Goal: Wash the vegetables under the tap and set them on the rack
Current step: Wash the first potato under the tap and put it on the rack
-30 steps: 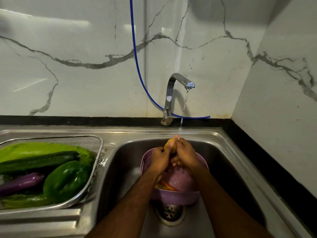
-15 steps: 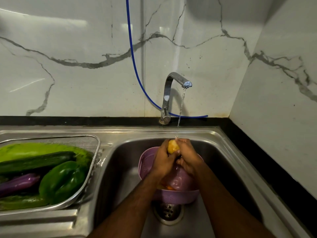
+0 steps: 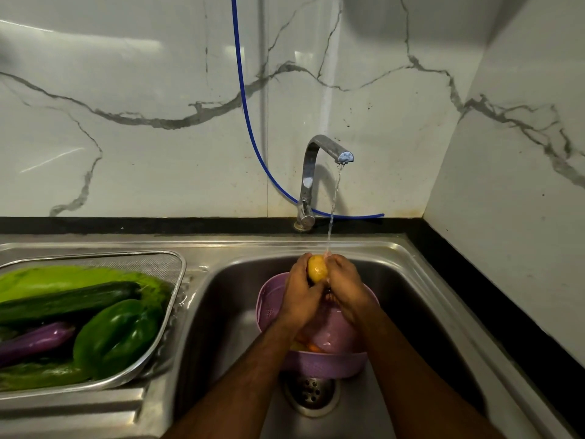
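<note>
At the far left, on the steel draining surface (image 3: 104, 403), we had the wire mesh rack (image 3: 177, 280), which carried a pale green leafy vegetable (image 3: 57, 277), a long dark green cucumber (image 3: 63, 301), a glossy purple aubergine (image 3: 34, 339) and a shiny green bell pepper (image 3: 117, 335). To its right lay the stainless steel sink basin (image 3: 228, 312), with a lilac perforated plastic colander (image 3: 269, 299) standing over the drain (image 3: 311, 391). Above it our left hand (image 3: 299, 296) and right hand (image 3: 346, 286) met around a small, rounded yellow vegetable (image 3: 317, 269), fingers curled and clamped on it from both sides, directly under the thin stream from the bent chrome tap (image 3: 311, 166). We judged it firm, light and slick with water, so it wanted a cupped hold around its widest part rather than a pinch at the tip. Something orange showed low in the colander; we could not tell what.
</note>
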`<state>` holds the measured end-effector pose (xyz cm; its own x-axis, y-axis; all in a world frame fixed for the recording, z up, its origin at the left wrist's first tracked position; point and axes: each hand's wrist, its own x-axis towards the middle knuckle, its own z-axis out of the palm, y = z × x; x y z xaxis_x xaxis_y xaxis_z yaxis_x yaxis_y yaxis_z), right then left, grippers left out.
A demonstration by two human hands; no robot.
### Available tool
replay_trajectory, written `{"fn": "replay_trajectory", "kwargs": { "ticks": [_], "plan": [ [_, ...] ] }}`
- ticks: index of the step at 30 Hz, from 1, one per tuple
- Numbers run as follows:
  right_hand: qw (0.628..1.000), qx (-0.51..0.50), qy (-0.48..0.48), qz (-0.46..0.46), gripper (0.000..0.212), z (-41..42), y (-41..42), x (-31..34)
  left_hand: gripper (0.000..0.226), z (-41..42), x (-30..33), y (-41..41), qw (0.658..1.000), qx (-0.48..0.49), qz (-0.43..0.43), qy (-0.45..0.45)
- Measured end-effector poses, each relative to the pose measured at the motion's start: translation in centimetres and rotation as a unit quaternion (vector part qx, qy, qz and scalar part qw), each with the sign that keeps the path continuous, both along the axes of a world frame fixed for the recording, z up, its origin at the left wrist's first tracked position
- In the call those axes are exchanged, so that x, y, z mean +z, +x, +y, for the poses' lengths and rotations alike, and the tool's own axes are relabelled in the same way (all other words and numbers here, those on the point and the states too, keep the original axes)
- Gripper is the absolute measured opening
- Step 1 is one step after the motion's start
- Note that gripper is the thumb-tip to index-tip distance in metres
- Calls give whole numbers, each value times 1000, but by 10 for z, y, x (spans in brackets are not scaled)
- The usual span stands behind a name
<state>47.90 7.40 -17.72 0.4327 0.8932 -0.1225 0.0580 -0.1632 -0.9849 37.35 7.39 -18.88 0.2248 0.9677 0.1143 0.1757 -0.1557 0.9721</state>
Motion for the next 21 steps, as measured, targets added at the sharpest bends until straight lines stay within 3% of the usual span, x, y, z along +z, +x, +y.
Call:
{"fn": "replay_trajectory", "kwargs": {
  "ticks": [3,5,11,16,18,21],
  "plan": [
    [993,28,-18,112,21,-3,-1,4,71,3,0,-3,1000,15,-14,-9],
    [989,39,-35,137,26,-4,-3,5,72,3,2,-4,1000,15,-15,-11],
    [998,56,-40,-2,54,1,-8,1,70,1,0,-4,1000,6,-5,7],
    [997,62,-3,-43,48,-2,7,-2,81,2,3,-11,1000,-5,-4,-16],
    [994,56,29,-93,55,-3,7,-2,73,3,5,-11,999,2,-25,-41],
    [984,44,58,-161,64,-5,5,-1,41,5,1,-11,997,11,-41,-60]
  ]
}}
